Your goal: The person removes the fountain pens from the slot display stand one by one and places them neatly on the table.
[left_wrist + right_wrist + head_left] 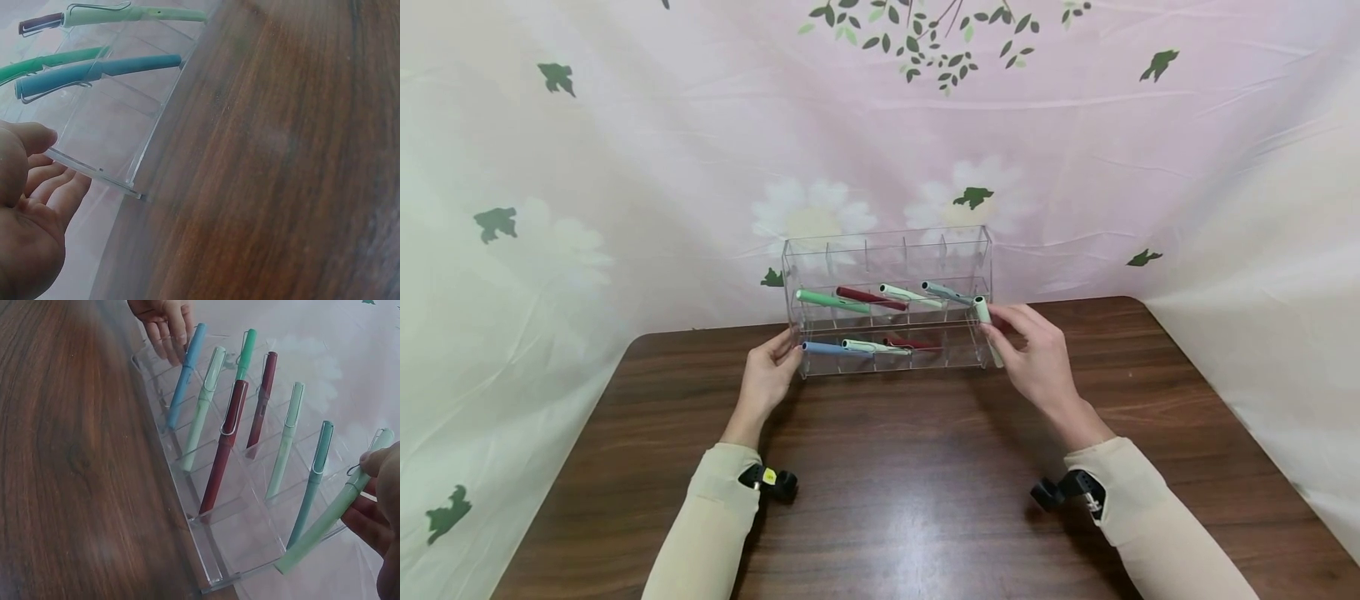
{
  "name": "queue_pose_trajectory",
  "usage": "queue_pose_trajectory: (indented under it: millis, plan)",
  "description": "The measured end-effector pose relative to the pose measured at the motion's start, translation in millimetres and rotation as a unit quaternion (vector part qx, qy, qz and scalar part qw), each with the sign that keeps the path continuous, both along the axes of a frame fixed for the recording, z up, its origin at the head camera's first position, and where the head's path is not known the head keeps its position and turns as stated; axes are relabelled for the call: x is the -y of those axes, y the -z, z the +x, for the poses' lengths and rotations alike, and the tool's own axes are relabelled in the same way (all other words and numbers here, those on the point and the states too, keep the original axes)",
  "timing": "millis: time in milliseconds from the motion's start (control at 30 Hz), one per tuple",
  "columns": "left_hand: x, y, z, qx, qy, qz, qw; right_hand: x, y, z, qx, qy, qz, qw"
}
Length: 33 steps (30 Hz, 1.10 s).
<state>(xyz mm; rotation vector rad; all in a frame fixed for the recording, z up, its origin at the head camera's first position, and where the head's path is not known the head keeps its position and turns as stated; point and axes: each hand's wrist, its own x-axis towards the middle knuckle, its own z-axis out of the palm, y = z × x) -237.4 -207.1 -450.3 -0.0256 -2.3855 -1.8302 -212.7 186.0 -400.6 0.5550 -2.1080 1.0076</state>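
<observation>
A clear acrylic pen rack (887, 325) with divided compartments stands near the back of the table. My left hand (766, 373) grips its left side panel, thumb on one face and fingers on the other. Between the thumb and fingers of my right hand (1039, 354) is a pale green pen (325, 526), held slanted at the rack's right end. Leaning in the front row are a blue pen (182, 384), another pale green pen (203, 412) and a dark red pen (224, 450). Behind them lean a green pen (831, 301), a second dark red one, a third pale green one and a teal pen (310, 484).
The brown wood-grain table (910, 483) extends in front of the rack. A pale cloth backdrop (700, 167) with flowers and leaves hangs close behind and at both sides. Each wrist carries a small black camera mount.
</observation>
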Motion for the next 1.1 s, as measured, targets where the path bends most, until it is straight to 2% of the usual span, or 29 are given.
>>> queue_pose_trajectory:
  millis: [400,800,1100]
  plan:
    - [0.8,2.1,-0.8,0.004,0.001,0.004,1.0000,-11.4,11.5,7.5,0.094,0.021,-0.048,0.994]
    - [0.9,4.9,-2.4,0.000,0.002,0.018,0.9998,-19.3,23.0,11.7,0.149,0.064,-0.012,0.987]
    - [1.1,4.6,-2.5,0.000,0.005,0.019,0.9998,-25.1,30.8,11.2,0.204,0.078,-0.018,0.976]
